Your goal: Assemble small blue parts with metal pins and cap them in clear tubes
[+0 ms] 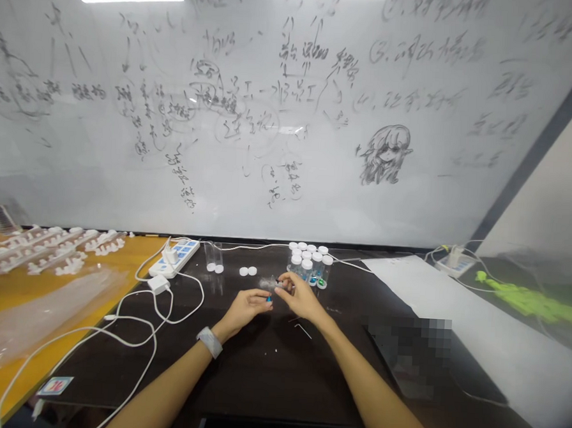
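Note:
My left hand (245, 311), with a grey band at the wrist, is closed in a pinch on a small blue piece (269, 299). Just beyond and to the right, my right hand (303, 298) pinches something small, partly dark and partly clear, too small to name. The fingertips of both hands are close together above the dark table (253, 385). A clear, shiny patch beside the right fingertips is hard to make out. Behind my right hand stand several clear vials (316, 267) with white caps, some with blue or green bits inside. Two white caps (248, 271) lie left of them.
Two clear tubes (215, 255) stand farther left. A power strip (175, 258) and looping white cables (152, 341) lie on the left. White plastic parts (54, 250) and clear film (46, 310) cover the yellow table. An L-shaped rod (303, 331) lies near my right wrist.

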`<state>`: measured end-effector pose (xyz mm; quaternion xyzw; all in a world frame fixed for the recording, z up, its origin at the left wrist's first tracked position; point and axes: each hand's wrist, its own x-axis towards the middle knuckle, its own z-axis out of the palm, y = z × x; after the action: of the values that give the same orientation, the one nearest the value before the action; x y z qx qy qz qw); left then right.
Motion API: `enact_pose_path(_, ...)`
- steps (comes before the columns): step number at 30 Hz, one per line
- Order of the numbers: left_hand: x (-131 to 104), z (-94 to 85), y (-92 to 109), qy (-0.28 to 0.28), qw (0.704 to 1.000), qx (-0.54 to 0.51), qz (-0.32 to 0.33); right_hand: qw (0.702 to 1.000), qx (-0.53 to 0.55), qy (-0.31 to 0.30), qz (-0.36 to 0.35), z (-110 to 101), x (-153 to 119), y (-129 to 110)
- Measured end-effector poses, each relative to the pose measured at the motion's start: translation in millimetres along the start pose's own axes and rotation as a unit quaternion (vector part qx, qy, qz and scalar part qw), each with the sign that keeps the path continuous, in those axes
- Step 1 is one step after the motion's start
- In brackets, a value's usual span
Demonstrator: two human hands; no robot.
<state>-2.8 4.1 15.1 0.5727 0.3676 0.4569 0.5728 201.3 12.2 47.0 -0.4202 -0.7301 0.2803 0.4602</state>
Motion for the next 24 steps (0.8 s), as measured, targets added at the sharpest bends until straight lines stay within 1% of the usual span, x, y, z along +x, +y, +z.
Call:
enact_pose_path(1, -0.2, -0.2, 0.7, 0.007, 1.0, 0.003, 0.004, 0.997, 0.004, -0.074, -0.007, -7.3, -2.0, -6.1)
enact_pose_path(2, -0.4, -0.3, 1.5, 0.012, 1.0, 0.009, 0.008, 0.984, 0.02, -0.177, -0.015, -13.3, -4.3, -11.4)
enact_pose_path(3, -0.6, -0.1, 2.1, 0.015, 1.0, 0.015, 0.013, 0.961, 0.038, -0.273, -0.014, -17.4, -6.9, -15.2)
enact_pose_path(4, -0.7, 0.1, 2.5, 0.017, 1.0, 0.022, 0.016, 0.939, 0.041, -0.342, -0.009, -19.3, -9.6, -17.5)
enact_pose_path(5, -0.8, 0.4, 2.7, 0.017, 0.999, 0.026, 0.017, 0.92, 0.039, -0.389, -0.004, -19.0, -12.2, -18.2)
enact_pose_path(6, -0.8, 0.6, 2.7, 0.016, 0.999, 0.027, 0.017, 0.907, 0.032, -0.42, 0.002, -17.0, -14.4, -17.6)
enact_pose_path(8, -0.8, 0.9, 2.3, 0.012, 1.0, 0.023, 0.015, 0.896, 0.007, -0.444, 0.008, -10.5, -17.6, -14.3)
enact_pose_path(10, -0.7, 0.8, 2.1, 0.013, 1.0, 0.022, 0.016, 0.894, -0.013, -0.448, 0.007, -5.2, -18.9, -11.1)
enact_pose_path(14, -1.1, 0.6, 3.3, 0.019, 0.999, 0.025, 0.018, 0.892, -0.029, -0.452, 0.004, -4.8, -19.0, -12.9)
enact_pose_path(19, -2.4, 1.2, 4.3, 0.019, 0.999, 0.027, 0.012, 0.894, -0.08, -0.441, -0.02, -7.8, -20.8, -24.6)
enact_pose_path(24, -2.1, 1.0, 3.5, 0.033, 0.999, 0.023, 0.011, 0.895, -0.139, -0.42, -0.053, -1.8, -26.8, -27.4)
